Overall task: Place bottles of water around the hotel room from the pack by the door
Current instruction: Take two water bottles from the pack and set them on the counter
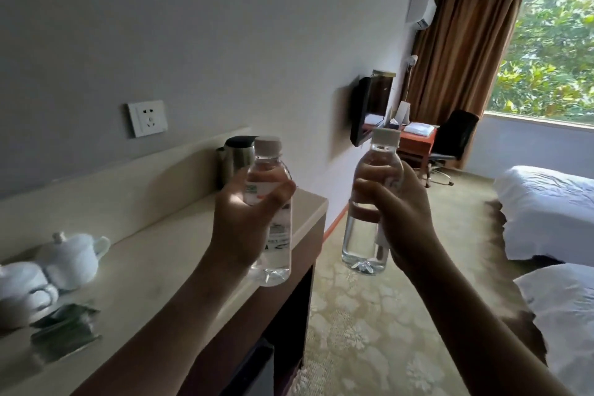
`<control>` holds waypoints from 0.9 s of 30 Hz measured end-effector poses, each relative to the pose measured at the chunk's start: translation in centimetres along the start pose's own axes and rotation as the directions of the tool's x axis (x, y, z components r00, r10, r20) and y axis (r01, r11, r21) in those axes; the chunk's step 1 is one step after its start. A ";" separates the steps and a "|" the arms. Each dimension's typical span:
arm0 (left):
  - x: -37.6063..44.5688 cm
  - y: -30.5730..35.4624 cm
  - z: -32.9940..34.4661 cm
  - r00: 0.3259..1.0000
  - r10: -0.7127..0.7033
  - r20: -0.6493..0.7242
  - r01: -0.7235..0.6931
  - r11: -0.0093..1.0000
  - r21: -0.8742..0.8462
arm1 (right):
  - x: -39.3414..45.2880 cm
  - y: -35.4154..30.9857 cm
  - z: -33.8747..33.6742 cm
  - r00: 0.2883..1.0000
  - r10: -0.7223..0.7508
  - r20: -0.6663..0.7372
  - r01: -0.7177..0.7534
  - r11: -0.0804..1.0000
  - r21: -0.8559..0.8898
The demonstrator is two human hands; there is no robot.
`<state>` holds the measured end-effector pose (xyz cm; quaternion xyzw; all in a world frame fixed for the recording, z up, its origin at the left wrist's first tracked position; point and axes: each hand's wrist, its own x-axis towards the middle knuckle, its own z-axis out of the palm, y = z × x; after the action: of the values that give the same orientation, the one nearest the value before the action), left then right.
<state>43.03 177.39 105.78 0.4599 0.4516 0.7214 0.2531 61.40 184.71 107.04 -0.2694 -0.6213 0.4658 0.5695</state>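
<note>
above the far end of the cream table, the left hand holds a water bottle upright, fingers and thumb curled round its upper body; the grip is clamped on it, and the hand covers much of the label. its white cap shows, and its base hangs level with the table's front edge. just to the right, over the patterned carpet, the right hand grips a second water bottle near the shoulder, fingers wrapped tight; this bottle tilts slightly, cap leaning right, and the clear lower half is in plain sight. the two bottles are near each other but apart.

behind the left bottle a dark kettle stands on the table, partly hidden by bottle and hand. at the left edge sit two white lidded cups, the nearer one cut off by the frame, and blurred green packets whose print cannot be read. a wall socket sits above the table. farther on, a wall-mounted television, a reddish desk with items too small to tell, and a black office chair stand before brown curtains. white beds are cut off on the right. the pack is out of view.
</note>
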 end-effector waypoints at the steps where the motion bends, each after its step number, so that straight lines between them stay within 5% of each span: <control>1: 0.6 -0.3 -0.6 1.000 -0.003 -0.029 0.003 1.000 0.005 | 1.1 0.8 0.7 1.000 0.001 0.013 -0.002 1.000 0.027; 13: 5.8 -4.7 -9.2 0.921 0.063 -0.384 0.058 0.954 0.295 | 10.5 12.2 13.2 0.932 -0.004 0.363 -0.097 0.961 0.258; 27: 11.6 -15.4 -7.4 0.729 0.124 -0.673 0.218 0.890 0.400 | 19.7 24.3 19.0 0.725 -0.058 0.686 -0.188 0.942 0.278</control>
<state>30.49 190.50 95.92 0.1964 0.6797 0.7063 -0.0262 34.35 206.83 96.06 -0.0018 -0.6907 0.6487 0.3195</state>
